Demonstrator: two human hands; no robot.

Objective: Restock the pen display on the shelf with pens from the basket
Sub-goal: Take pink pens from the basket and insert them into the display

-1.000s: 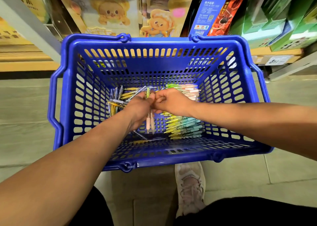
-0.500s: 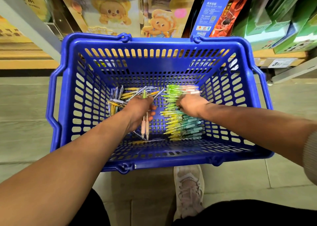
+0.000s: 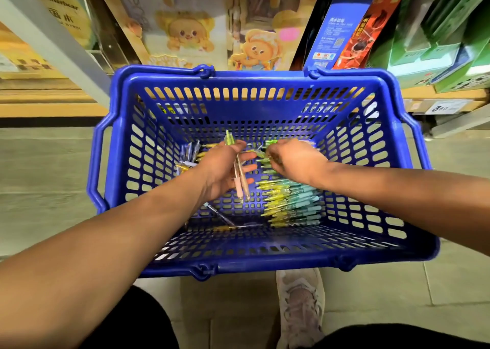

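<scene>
Several pens (image 3: 240, 181): across left hand (image 3: 222, 171) palm, thumb clamping.
Right hand (image 3: 294, 160): fingers curled round green pens (image 3: 269, 147).
Basket (image 3: 252, 83): both hands inside.

Basket (image 3: 392, 160) open on top — pens (image 3: 291, 203) crowd its floor's right side.

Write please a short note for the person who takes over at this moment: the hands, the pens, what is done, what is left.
Left hand: holds a few pink-ended pens above the basket floor.
Right hand: fingers curled round green pens; the view is blurred there.
On the basket floor: yellow and teal pile, loose pens.
Done: a small bunch gathered.
Left: carry it to the shelf display; most pens are in the basket.
</scene>
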